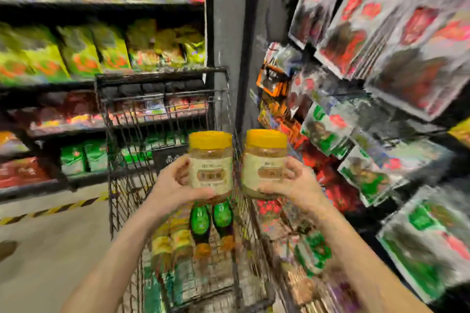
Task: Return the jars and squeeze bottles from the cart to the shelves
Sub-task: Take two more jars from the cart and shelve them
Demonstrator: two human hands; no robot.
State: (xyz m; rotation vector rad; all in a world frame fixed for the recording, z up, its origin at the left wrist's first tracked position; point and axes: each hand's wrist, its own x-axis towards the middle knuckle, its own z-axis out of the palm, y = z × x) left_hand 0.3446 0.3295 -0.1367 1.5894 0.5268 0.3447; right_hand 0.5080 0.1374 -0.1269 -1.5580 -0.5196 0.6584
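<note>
My left hand grips a clear jar with a yellow lid, held upright above the wire cart. My right hand grips a second jar of the same kind beside it, over the cart's right rim. Down in the cart basket lie two dark squeeze bottles with green labels and orange caps, caps toward me. Left of them lie two yellowish jars or bottles, blurred. The whole picture is smeared by motion.
Shelves of green and yellow packets run along the left, with red packs lower down. Hanging bags fill a rack close on the right. A grey pillar stands beyond the cart. Floor with yellow-black tape lies to the left.
</note>
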